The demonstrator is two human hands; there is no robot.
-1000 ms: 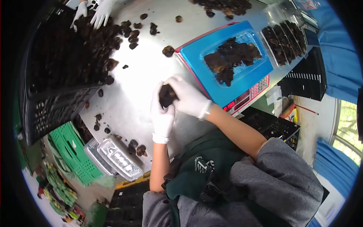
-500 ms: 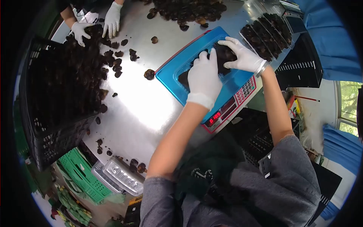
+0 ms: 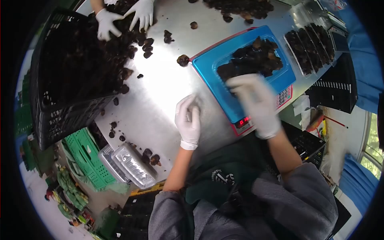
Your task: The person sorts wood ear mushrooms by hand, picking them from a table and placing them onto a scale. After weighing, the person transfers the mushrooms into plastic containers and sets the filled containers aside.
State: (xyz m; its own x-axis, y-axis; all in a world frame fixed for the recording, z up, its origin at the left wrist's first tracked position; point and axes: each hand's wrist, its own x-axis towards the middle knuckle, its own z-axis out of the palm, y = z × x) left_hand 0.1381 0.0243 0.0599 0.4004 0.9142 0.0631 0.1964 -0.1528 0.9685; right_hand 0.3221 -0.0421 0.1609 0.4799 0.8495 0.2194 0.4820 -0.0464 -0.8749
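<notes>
My left hand (image 3: 187,123), in a white glove, hovers over the steel table left of the scale. Its fingers curl loosely with a gap at the thumb, and nothing shows between them. My right hand (image 3: 258,106), gloved too and smeared by motion, is over the near edge of a clear plastic tray (image 3: 221,65). Whether its fingers grip anything is hidden by the blur. Dark brown mushroom-like pieces (image 3: 256,56) fill the tray, which rests on the blue pan (image 3: 206,66) of a digital scale. The scale's red display (image 3: 244,121) is partly legible.
A co-worker's gloved hands (image 3: 124,20) touch dark pieces spilling from a black crate (image 3: 72,108) at left. Filled trays (image 3: 310,50) stand right of the scale. Stacked clear trays (image 3: 134,165) lie at the table's near left edge. A green crate (image 3: 90,158) sits below.
Both my hands have come off the pieces in the tray. My left hand moved left and down over the table; my right moved to the tray's near side. The view has shifted.
</notes>
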